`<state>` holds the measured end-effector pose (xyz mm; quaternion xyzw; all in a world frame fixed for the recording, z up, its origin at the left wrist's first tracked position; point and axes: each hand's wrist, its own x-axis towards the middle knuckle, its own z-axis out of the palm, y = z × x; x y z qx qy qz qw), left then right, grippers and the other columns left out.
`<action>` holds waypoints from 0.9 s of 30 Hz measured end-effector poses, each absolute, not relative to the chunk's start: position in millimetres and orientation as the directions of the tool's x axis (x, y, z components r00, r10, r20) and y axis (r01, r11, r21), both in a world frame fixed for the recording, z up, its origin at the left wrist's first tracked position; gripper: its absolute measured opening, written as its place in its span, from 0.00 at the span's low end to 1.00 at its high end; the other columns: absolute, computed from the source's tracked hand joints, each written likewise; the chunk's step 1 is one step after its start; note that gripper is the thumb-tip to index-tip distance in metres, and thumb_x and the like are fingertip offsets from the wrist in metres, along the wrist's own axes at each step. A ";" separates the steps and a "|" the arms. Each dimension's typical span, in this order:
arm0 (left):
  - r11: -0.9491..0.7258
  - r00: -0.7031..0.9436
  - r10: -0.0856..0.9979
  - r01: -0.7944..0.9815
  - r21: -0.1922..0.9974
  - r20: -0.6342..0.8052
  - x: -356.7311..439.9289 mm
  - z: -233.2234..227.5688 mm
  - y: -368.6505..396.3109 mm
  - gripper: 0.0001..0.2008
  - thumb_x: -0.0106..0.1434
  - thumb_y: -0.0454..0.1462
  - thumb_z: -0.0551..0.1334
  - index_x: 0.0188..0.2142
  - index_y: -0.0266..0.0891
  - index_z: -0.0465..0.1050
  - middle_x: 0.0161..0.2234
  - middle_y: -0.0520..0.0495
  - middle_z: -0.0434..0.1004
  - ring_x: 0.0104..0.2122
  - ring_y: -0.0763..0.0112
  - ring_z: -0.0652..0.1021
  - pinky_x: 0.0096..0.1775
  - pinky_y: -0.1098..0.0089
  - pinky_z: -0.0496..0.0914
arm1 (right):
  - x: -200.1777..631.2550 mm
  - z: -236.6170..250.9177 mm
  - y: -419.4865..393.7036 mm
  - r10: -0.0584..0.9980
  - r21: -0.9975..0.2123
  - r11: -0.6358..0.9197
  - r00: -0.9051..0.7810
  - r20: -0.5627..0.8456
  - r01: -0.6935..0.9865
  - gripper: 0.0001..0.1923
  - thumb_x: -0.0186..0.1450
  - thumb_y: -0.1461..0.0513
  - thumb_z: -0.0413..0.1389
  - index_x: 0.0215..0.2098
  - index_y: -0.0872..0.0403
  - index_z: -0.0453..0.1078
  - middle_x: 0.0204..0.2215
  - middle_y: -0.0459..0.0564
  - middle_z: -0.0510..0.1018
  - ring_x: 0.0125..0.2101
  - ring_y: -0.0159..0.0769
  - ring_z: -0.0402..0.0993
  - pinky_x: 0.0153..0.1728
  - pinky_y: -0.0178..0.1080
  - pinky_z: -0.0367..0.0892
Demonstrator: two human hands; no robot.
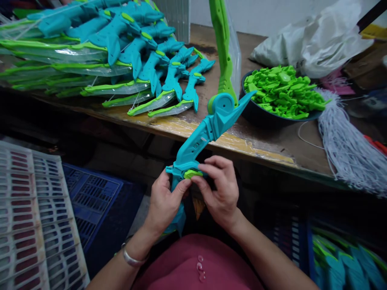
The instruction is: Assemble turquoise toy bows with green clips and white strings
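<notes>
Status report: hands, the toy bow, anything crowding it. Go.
Left hand grips teal toy bow. Right hand pinches green clip on it. Bowl of green parts beside bow tip.

Toy bow (208, 131) was teal, with lime-green limb and lime-green clip (192, 174). Stacked bows (127, 52) were teal and lime. Bowl (266, 117) was dark, loose parts (281, 90) bright green. String bundle (347, 149) was pale grey. Surface (272, 145) was worn brown. Crate (90, 201) was blue, tray (33, 217) white.
</notes>
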<state>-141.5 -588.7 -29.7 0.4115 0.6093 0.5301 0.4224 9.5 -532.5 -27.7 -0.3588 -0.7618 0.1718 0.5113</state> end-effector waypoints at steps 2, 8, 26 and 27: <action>0.091 -0.289 0.954 0.024 0.996 -0.080 -144.5 -31.6 -590.0 0.13 0.65 0.46 0.69 0.42 0.40 0.75 0.32 0.51 0.79 0.27 0.70 0.76 0.30 0.71 0.72 | 11.3 -23.2 -527.2 0.821 -0.760 0.570 -0.257 0.511 0.311 0.23 0.66 0.59 0.66 0.57 0.50 0.68 0.53 0.55 0.72 0.52 0.43 0.73 0.49 0.45 0.74; 0.037 -0.272 0.962 0.040 0.998 -0.025 -147.6 -38.9 -598.1 0.10 0.69 0.44 0.66 0.44 0.41 0.75 0.33 0.51 0.78 0.29 0.70 0.76 0.33 0.70 0.72 | 13.7 -11.7 -523.9 0.800 -0.874 0.411 -0.562 0.209 0.261 0.16 0.74 0.57 0.57 0.57 0.54 0.69 0.45 0.51 0.80 0.43 0.37 0.77 0.47 0.39 0.73; 0.175 -0.285 0.952 0.205 0.963 -0.112 -169.6 -58.0 -596.7 0.19 0.59 0.53 0.68 0.36 0.40 0.79 0.28 0.47 0.84 0.24 0.62 0.81 0.26 0.68 0.75 | 13.7 -36.5 -534.2 0.832 -0.938 0.241 -0.550 0.066 0.251 0.25 0.68 0.51 0.62 0.59 0.55 0.70 0.46 0.52 0.81 0.41 0.35 0.79 0.43 0.35 0.74; 0.223 -0.269 0.948 0.177 0.959 -0.171 -172.4 -58.7 -594.7 0.21 0.57 0.55 0.69 0.33 0.40 0.79 0.23 0.48 0.82 0.21 0.62 0.79 0.22 0.67 0.74 | 22.2 -37.6 -532.0 0.811 -0.941 0.229 -0.583 0.044 0.248 0.30 0.68 0.50 0.63 0.62 0.55 0.68 0.47 0.53 0.81 0.40 0.35 0.79 0.42 0.35 0.74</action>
